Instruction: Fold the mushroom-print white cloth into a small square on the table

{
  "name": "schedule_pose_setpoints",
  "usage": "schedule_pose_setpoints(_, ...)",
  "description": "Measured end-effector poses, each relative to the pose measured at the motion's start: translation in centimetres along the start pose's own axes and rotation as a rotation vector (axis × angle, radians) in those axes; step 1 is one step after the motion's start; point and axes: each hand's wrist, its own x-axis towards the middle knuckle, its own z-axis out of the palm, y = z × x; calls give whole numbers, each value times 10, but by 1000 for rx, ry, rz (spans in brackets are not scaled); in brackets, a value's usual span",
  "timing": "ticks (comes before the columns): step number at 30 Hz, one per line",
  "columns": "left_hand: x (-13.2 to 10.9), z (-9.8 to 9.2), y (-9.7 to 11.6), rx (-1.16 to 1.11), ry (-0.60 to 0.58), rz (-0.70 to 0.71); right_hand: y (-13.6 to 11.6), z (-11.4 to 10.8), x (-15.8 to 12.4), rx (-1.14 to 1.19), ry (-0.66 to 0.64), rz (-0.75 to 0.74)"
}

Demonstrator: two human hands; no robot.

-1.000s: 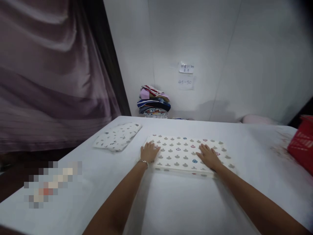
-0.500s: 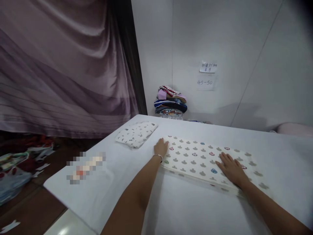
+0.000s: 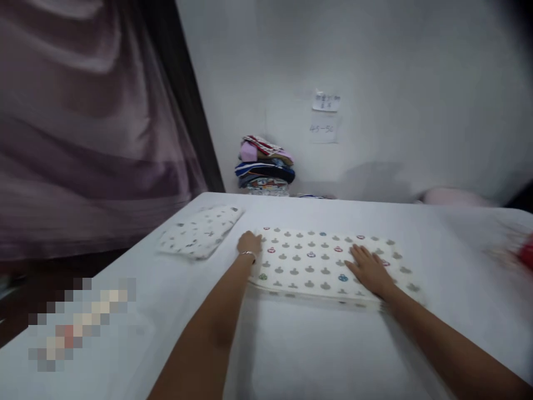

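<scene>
A folded white cloth (image 3: pixel 310 264) with grey, red, blue and green mushroom prints lies flat as a long rectangle on the white table (image 3: pixel 316 355). At its left end, my left hand (image 3: pixel 249 243) is closed on the edge, the fingers curled and partly hidden. Toward the right end, my right hand (image 3: pixel 370 270) lies flat on top of the cloth with its fingers apart. To the left of my left hand is a second folded white cloth (image 3: pixel 202 230) with small dark prints, which neither hand touches.
Behind the table, a stack of folded fabrics (image 3: pixel 266 166) stands against the wall. Handwritten paper signs (image 3: pixel 325 116) hang above it. A mauve curtain (image 3: pixel 83 139) drapes on the left. A blurred-out patch (image 3: pixel 79 328) covers something at the table's left. Red material (image 3: pixel 525 253) shows at the right edge.
The view has turned to the right, so everything sits further left in it, and the red material has come into sight. Both hands keep their places on the mushroom-print cloth.
</scene>
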Motion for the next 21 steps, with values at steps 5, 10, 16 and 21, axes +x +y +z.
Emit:
schedule_pose_setpoints(5, -3, -3, 8, 55, 43, -132, -33, -41, -1, -26, -162, 63)
schedule_pose_setpoints(10, -9, -2, 22, 92, 126, 20, -34, -47, -1, -10, -182, 61)
schedule_pose_setpoints(16, -21, 21, 24, 284, -37, 321, -34, -46, 0, 30, -182, 61)
schedule_pose_setpoints(21, -20, 23, 20, 321, -135, 294, -20, -64, 14, 108, -262, 113)
